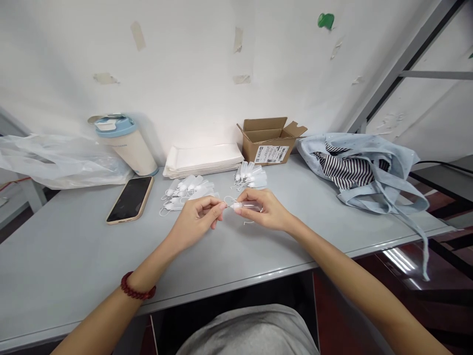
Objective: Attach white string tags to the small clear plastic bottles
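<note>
Between thumb and fingers of my right hand lies a small clear squeeze bottle with a white cap end and a thin tip pointing left. A thin white loop shows beside the cap. My left hand is closed in a pinch at that tip; what its fingertips hold is too small to make out. Behind my left hand is a pile of similar small bottles with white caps and loops. A smaller group of the same bottles lies beyond my right hand.
On the grey table stand a tumbler, a stack of white sheets and an open cardboard box. A phone lies left, near a plastic bag. At right is a light blue cloth bag, its strap hanging over the edge.
</note>
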A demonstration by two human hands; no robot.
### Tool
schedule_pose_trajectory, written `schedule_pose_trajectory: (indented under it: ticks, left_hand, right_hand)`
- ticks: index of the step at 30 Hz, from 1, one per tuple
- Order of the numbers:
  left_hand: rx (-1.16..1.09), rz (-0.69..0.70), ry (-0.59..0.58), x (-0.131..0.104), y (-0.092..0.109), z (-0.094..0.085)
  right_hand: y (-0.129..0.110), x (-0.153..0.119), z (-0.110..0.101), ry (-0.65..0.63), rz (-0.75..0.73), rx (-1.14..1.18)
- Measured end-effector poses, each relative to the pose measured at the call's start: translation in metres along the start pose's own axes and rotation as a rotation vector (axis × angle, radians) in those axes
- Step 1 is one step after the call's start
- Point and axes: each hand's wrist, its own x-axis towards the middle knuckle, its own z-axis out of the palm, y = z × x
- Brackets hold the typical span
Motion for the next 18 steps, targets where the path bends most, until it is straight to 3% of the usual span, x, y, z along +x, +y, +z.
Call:
schedule_pose_trajectory:
  ticks: [18]
  left_hand:
    - [0.021,0.009,0.007,-0.002,-0.012,0.012]
  right_hand:
    - [0.004,-0.002,0.008,-0.051,0.033,0.006]
